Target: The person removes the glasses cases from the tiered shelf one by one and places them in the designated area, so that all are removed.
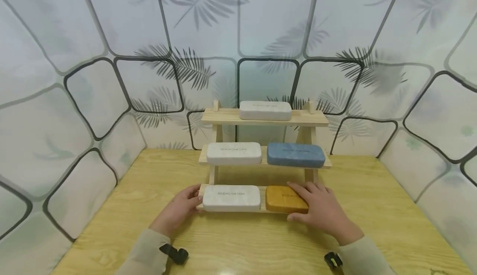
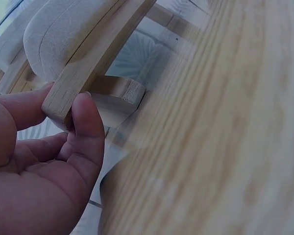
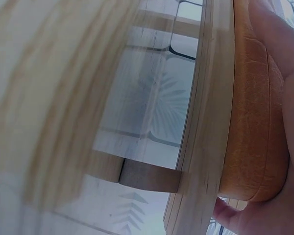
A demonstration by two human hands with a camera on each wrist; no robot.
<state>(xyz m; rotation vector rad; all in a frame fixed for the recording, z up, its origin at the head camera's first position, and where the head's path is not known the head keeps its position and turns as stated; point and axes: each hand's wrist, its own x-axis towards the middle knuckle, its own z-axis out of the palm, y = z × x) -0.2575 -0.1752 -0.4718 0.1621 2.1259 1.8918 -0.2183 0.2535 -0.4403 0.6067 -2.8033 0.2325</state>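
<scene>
On the lowest board of a three-step wooden rack (image 1: 262, 198), my right hand (image 1: 323, 208) grips the right end of an orange glasses case (image 1: 282, 199). The right wrist view shows fingers curled around the end of this orange glasses case (image 3: 257, 112), which lies against the board (image 3: 210, 107). My left hand (image 1: 181, 207) pinches the left end of the same board, thumb and finger on its corner (image 2: 63, 100). Next to that hand, a white glasses case (image 1: 232, 198) lies on the bottom step.
On the middle step lie another white glasses case (image 1: 234, 153) and a blue one (image 1: 296, 155). A third white case (image 1: 265, 110) sits on the top step. The rack stands on a wood-grain table (image 1: 231, 242), with patterned cloth walls (image 1: 268, 22) behind and on both sides.
</scene>
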